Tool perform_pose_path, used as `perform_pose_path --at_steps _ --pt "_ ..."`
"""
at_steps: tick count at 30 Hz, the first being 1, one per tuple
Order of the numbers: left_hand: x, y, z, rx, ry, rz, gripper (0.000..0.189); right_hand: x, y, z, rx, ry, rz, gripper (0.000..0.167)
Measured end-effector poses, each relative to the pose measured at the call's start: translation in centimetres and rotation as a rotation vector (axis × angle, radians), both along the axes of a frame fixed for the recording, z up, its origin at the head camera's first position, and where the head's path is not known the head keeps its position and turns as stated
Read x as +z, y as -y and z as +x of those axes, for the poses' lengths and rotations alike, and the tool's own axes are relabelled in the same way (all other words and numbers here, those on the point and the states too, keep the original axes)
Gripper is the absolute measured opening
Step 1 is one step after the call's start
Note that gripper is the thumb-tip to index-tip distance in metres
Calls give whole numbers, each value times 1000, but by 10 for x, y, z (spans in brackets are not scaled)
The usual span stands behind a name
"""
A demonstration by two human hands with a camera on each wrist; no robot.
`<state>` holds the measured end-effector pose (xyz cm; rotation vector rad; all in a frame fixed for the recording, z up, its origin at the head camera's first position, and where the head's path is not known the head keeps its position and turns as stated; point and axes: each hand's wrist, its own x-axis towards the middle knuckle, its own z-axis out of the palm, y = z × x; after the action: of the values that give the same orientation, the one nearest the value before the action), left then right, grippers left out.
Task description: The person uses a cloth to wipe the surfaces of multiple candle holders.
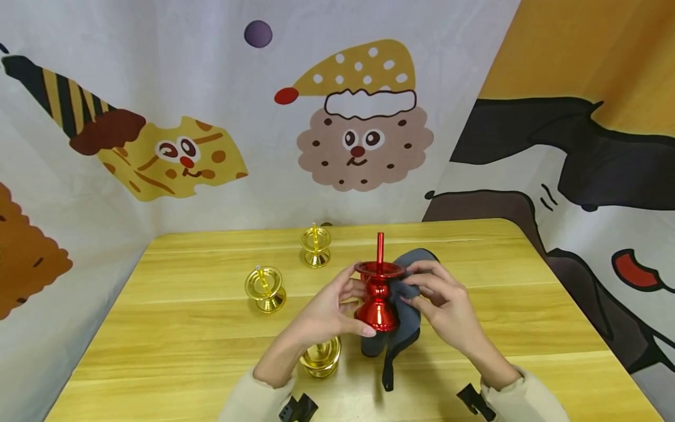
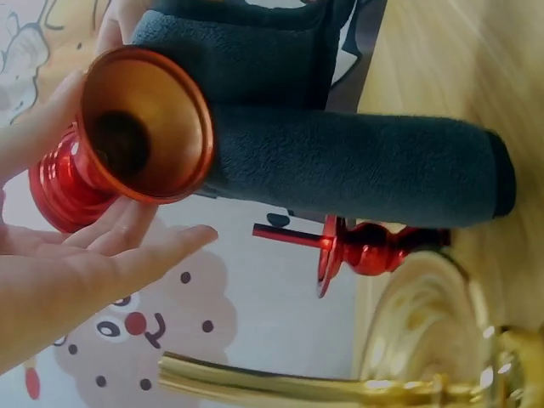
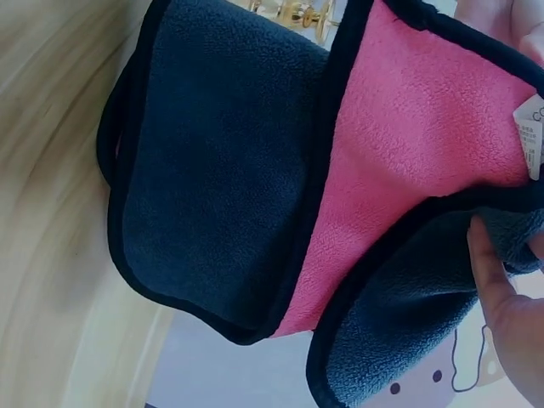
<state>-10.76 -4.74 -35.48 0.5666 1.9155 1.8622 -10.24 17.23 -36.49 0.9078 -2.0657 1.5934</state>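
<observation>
My left hand (image 1: 329,310) holds a shiny red candle holder (image 1: 378,308) upright above the table, thumb at the base and fingers behind the stem. In the left wrist view its hollow, copper-coloured underside (image 2: 189,93) faces the camera. With bent fingers, my right hand (image 1: 443,299) pinches a dark grey fleece cloth (image 1: 408,331) against the red holder's right side. The cloth's pink face (image 3: 399,127) and a white label (image 3: 531,136) show in the right wrist view. Part of the cloth hangs down below the holder.
Three gold candle holders stand on the wooden table: one at the back (image 1: 316,253), one at the left (image 1: 266,290), one by my left forearm (image 1: 323,360). A second red candle holder (image 2: 370,257) stands beyond the cloth, hidden in the head view. A cartoon-print curtain (image 1: 211,70) hangs behind.
</observation>
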Motion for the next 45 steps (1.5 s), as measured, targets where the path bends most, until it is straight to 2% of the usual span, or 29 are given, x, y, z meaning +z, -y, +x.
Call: perform_pose_path --at_steps 3,6,9,13,18,22,27,30,33,37,42,45 --pt "3 0 -2 -10 -25 -34 95 2 0 1 3 21 22 37" --pt "6 0 -3 -11 -14 -11 83 4 0 2 1 36 34 37" --pt "8 1 -4 20 -5 15 69 4 1 3 5 17 45 39" --pt "9 0 -5 82 7 9 56 3 3 2 17 -59 72 44" --pt "13 4 -6 79 30 -17 57 1 3 1 20 -104 92 45" --pt "16 10 -8 79 7 -36 58 2 -1 -1 10 -127 105 45" --pt "25 29 -14 137 -42 -32 61 11 -21 -3 -71 -66 132 40" --pt "24 43 -20 198 -54 -31 62 19 -38 -3 -153 3 161 35" --pt "14 55 -27 259 -34 -22 61 26 -55 -4 -255 67 200 31" --pt "-13 62 -37 321 14 -21 63 28 -72 -6 -368 116 253 28" --pt "-55 61 -45 358 24 -41 65 18 -84 -7 -395 161 298 26" --pt "-74 59 -48 368 28 -33 65 12 -85 -7 -390 178 302 26"
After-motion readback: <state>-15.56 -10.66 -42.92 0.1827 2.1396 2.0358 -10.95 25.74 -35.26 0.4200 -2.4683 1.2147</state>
